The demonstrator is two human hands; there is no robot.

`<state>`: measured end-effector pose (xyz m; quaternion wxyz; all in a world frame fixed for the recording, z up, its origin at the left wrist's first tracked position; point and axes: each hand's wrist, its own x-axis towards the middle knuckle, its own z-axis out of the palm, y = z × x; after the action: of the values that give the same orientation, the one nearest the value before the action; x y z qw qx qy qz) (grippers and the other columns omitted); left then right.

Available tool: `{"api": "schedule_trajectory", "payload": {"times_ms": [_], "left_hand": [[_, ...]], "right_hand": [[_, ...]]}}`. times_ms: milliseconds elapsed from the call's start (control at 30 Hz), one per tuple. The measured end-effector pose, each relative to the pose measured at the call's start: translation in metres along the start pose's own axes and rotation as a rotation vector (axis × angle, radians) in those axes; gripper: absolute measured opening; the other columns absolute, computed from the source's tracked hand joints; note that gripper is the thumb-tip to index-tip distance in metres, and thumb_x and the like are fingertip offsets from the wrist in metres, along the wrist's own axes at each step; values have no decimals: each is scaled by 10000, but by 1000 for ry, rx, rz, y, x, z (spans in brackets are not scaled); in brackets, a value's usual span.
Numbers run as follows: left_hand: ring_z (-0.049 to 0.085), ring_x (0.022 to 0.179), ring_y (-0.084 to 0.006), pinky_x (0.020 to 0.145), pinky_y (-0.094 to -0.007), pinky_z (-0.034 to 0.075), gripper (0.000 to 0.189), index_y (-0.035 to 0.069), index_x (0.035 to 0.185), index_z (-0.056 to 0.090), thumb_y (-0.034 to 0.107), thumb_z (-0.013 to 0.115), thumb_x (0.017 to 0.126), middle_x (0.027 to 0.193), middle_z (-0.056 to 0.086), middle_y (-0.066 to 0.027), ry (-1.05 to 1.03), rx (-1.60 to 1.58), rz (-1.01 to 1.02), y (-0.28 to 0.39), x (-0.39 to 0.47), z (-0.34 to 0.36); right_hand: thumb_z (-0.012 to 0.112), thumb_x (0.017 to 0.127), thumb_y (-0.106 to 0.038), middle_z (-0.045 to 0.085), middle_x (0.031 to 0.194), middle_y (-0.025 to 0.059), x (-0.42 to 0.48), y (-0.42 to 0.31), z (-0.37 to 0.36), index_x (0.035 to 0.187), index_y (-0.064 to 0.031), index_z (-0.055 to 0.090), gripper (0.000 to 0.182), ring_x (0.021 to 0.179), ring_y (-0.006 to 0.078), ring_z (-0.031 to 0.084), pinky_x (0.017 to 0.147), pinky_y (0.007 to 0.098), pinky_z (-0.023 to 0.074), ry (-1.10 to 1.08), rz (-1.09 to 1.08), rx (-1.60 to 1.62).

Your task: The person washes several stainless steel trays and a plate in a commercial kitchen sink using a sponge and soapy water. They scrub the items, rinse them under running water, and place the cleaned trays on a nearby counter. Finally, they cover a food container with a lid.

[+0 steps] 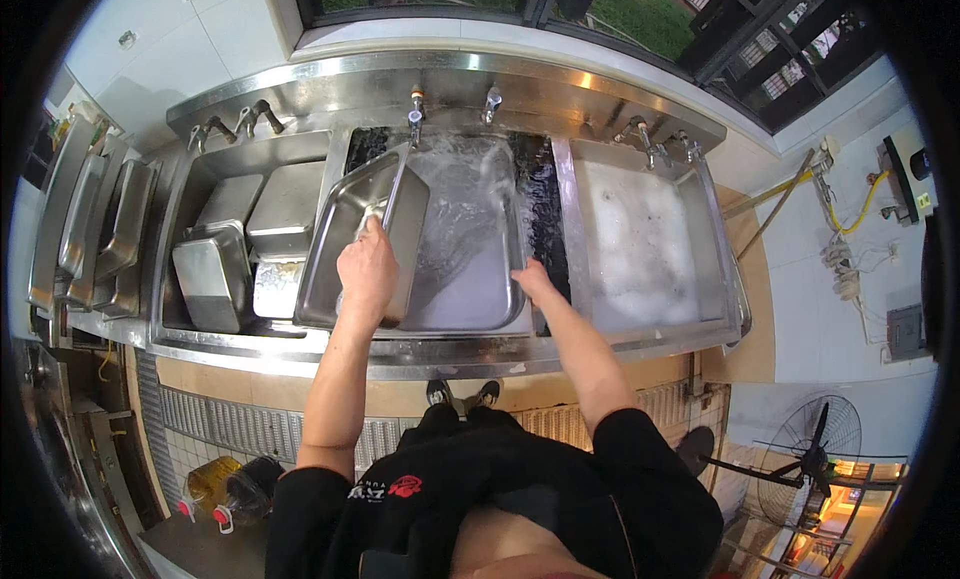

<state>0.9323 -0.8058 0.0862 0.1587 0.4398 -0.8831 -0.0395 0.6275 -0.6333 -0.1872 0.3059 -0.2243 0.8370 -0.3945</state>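
Note:
My left hand (367, 271) grips the near right rim of a deep stainless steel food pan (341, 226), which is tilted over the middle sink. Its fingers are partly hidden by the hand. Beside and partly beneath that pan is a larger steel pan (517, 234) filled with rippling water, sitting in the middle sink. My right hand (532, 280) holds this pan's right rim, with the thumb and fingers closed at the edge. A faucet (415, 118) stands at the back, just above the pans.
Several steel pans (281, 211) lie upside down or tilted in the left sink basin (171, 279). The right basin (709, 241) holds foamy water (641, 241). More pans (90, 211) stand on edge at far left. A pedestal fan (814, 459) and oil jugs (214, 483) are behind me.

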Motion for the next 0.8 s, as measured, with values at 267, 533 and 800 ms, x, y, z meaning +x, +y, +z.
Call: {"api": "schedule_trajectory", "payload": {"times_ms": [267, 533, 800], "left_hand": [[621, 790, -392, 689, -473, 481, 235, 26, 1056, 546, 87, 511, 832, 899, 641, -206, 28, 54, -220, -60, 9, -57], [605, 864, -382, 754, -460, 463, 282, 70, 1123, 567, 111, 532, 847, 916, 644, -200, 55, -12, -302, -77, -9, -75], [604, 857, -383, 750, -450, 465, 290, 64, 1126, 569, 96, 534, 840, 889, 644, -203, 123, -98, -284, -111, -31, -91]], "right_hand": [[643, 753, -285, 618, 1056, 228, -36, -59, 80, 1116, -20, 588, 453, 1014, 369, 585, 861, 424, 455, -61, -19, -287], [661, 761, -310, 600, 1108, 189, 12, 12, 70, 1137, -92, 570, 443, 1053, 354, 569, 880, 437, 469, -105, 38, -528], [586, 776, -180, 604, 1029, 256, -15, -23, -2, 1080, -14, 504, 356, 981, 418, 575, 851, 469, 460, 181, -19, -445]]}}
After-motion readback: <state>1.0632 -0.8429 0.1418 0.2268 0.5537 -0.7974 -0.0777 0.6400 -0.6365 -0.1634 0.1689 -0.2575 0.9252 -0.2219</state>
